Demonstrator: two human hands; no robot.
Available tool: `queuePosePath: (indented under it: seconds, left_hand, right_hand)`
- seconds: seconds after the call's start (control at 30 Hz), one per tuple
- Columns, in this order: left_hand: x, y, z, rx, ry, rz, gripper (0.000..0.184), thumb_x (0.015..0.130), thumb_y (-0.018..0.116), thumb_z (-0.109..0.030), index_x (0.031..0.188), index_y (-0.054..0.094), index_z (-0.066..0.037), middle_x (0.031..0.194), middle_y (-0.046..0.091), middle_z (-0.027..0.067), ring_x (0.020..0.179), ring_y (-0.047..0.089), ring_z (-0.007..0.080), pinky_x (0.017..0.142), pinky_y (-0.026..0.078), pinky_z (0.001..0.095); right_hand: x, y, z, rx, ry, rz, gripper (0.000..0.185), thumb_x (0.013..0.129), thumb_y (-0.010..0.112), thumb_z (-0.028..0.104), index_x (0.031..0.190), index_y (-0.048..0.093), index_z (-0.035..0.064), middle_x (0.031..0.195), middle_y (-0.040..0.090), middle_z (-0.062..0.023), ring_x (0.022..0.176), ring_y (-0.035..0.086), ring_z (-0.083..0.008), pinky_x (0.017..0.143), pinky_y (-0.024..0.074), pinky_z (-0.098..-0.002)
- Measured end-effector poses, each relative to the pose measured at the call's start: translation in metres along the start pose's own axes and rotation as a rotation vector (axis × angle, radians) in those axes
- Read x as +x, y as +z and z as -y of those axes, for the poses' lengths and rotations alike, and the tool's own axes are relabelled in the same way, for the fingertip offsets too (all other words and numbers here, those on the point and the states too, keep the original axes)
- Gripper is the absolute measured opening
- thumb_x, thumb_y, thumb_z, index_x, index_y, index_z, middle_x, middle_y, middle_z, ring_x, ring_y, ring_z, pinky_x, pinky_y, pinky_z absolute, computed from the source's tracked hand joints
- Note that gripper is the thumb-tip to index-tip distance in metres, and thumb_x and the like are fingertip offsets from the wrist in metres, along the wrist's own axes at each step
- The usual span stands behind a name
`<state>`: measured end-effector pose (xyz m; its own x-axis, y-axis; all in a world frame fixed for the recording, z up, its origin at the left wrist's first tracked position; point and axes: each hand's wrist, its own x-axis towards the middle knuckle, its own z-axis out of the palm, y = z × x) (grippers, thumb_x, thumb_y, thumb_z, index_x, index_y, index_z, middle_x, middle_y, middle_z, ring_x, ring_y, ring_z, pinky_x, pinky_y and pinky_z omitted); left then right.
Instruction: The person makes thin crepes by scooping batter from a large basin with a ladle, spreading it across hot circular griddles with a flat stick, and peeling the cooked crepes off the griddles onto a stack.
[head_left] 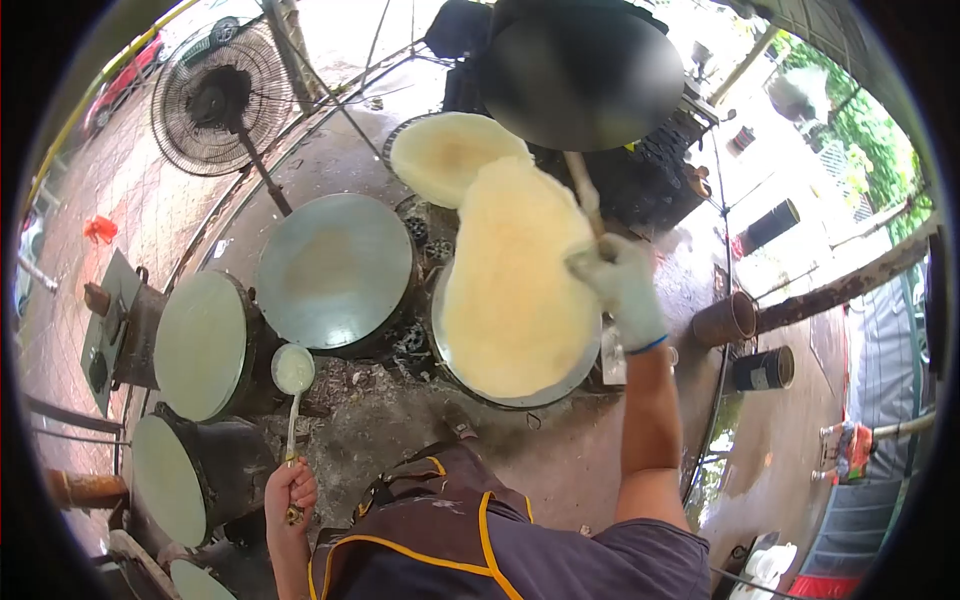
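My left hand is closed round the handle of a ladle, whose bowl holds pale batter. My right hand, in a whitish glove, is at the right edge of a large thin pale sheet; the hand is partly blurred, and its fingers look closed on something. The sheet lies stretched over a round griddle, and its far end overlaps another pale round sheet. A stick extends from beside the gloved hand toward a dark round pan. Whether the hand grips the stick or the sheet is unclear.
Left of the sheet stands a bare grey griddle. Batter-covered round plates line the left side, with a fan behind. A big dark pan is at the top. Metal cylinders and a pole are at the right.
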<state>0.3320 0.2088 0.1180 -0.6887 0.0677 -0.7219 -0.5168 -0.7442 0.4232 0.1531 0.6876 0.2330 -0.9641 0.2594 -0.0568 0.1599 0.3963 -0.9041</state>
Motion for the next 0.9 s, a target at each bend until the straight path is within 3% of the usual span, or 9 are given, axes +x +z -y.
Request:
queuePosePath:
  seconds: [0.17, 0.27, 0.4, 0.47, 0.57, 0.6, 0.7, 0.77, 0.9]
  left_hand:
    - [0.004, 0.000, 0.007, -0.101, 0.068, -0.059, 0.009, 0.089, 0.050, -0.004, 0.097, 0.053, -0.002, 0.065, 0.043, 0.0010, 0.045, 0.038, 0.0056, 0.034, 0.033, 0.0196]
    - [0.015, 0.011, 0.012, -0.196, 0.106, -0.102, 0.007, 0.090, 0.049, -0.005, 0.095, 0.052, -0.002, 0.065, 0.043, 0.0009, 0.045, 0.037, 0.0055, 0.034, 0.033, 0.0196]
    - [0.031, 0.030, 0.017, -0.274, 0.170, -0.155, 0.005, 0.090, 0.049, -0.005, 0.094, 0.050, -0.002, 0.065, 0.042, 0.0006, 0.045, 0.037, 0.0054, 0.034, 0.033, 0.0194]
    - [0.039, 0.036, 0.020, -0.315, 0.191, -0.143, 0.005, 0.090, 0.049, -0.005, 0.094, 0.050, -0.002, 0.065, 0.042, 0.0004, 0.045, 0.037, 0.0054, 0.035, 0.033, 0.0195]
    - [0.046, 0.044, 0.023, -0.326, 0.194, -0.153, 0.006, 0.090, 0.049, -0.006, 0.094, 0.050, -0.002, 0.065, 0.042, 0.0003, 0.045, 0.037, 0.0053, 0.035, 0.033, 0.0199]
    - [0.047, 0.048, 0.024, -0.332, 0.200, -0.176, 0.007, 0.090, 0.049, -0.006, 0.095, 0.050, -0.002, 0.065, 0.042, 0.0003, 0.045, 0.037, 0.0054, 0.035, 0.033, 0.0200]
    - [0.045, 0.057, 0.028, -0.353, 0.224, -0.234, 0.008, 0.090, 0.049, -0.006, 0.095, 0.050, -0.001, 0.065, 0.042, 0.0005, 0.044, 0.037, 0.0055, 0.034, 0.033, 0.0202]
    - [0.042, 0.061, 0.032, -0.363, 0.259, -0.253, 0.008, 0.090, 0.050, -0.007, 0.096, 0.050, -0.001, 0.064, 0.042, 0.0007, 0.044, 0.037, 0.0057, 0.034, 0.032, 0.0203]
    - [0.034, 0.066, 0.041, -0.375, 0.305, -0.353, 0.010, 0.090, 0.049, -0.007, 0.097, 0.050, 0.000, 0.064, 0.042, 0.0011, 0.043, 0.036, 0.0058, 0.033, 0.030, 0.0205]
  right_hand:
    - [0.108, 0.002, 0.029, 0.366, 0.064, 0.212, 0.018, 0.075, 0.068, 0.008, 0.089, 0.065, -0.0021, 0.073, 0.061, -0.0044, 0.063, 0.056, -0.0110, 0.057, 0.0445, -0.0254]
    - [0.212, 0.023, 0.018, 0.105, 0.082, 0.328, 0.024, 0.071, 0.070, 0.011, 0.090, 0.065, -0.0033, 0.071, 0.060, -0.0045, 0.058, 0.054, -0.0129, 0.052, 0.0420, -0.0273]
    - [0.302, 0.015, 0.087, -0.168, -0.196, 0.346, 0.030, 0.067, 0.071, 0.014, 0.091, 0.066, -0.0044, 0.072, 0.061, -0.0050, 0.059, 0.054, -0.0110, 0.056, 0.0429, -0.0261]
    - [0.317, 0.012, 0.129, -0.391, -0.332, 0.322, 0.025, 0.070, 0.066, 0.017, 0.091, 0.068, 0.0025, 0.074, 0.065, -0.0085, 0.064, 0.061, -0.0180, 0.061, 0.0473, -0.0315]
    - [0.302, 0.034, 0.147, -0.866, -0.759, 0.187, 0.024, 0.074, 0.060, 0.024, 0.092, 0.069, 0.0114, 0.083, 0.067, -0.0131, 0.076, 0.065, -0.0284, 0.071, 0.0498, -0.0390]
    - [0.307, 0.054, 0.127, -0.903, -0.784, 0.128, 0.024, 0.074, 0.058, 0.029, 0.091, 0.069, 0.0154, 0.090, 0.066, -0.0149, 0.087, 0.063, -0.0345, 0.077, 0.0492, -0.0442]
    - [0.321, 0.122, 0.037, -0.962, -0.776, 0.072, 0.017, 0.081, 0.053, 0.025, 0.088, 0.066, 0.0158, 0.087, 0.067, -0.0122, 0.083, 0.065, -0.0307, 0.074, 0.0499, -0.0450]
    - [0.334, 0.164, -0.027, -0.935, -0.730, 0.093, 0.015, 0.078, 0.056, 0.022, 0.086, 0.067, 0.0144, 0.086, 0.067, -0.0138, 0.082, 0.065, -0.0332, 0.073, 0.0500, -0.0453]
    - [0.329, 0.207, -0.108, -0.962, -0.651, 0.303, 0.017, 0.080, 0.060, 0.026, 0.091, 0.066, 0.0147, 0.086, 0.067, -0.0124, 0.083, 0.065, -0.0324, 0.072, 0.0506, -0.0451]
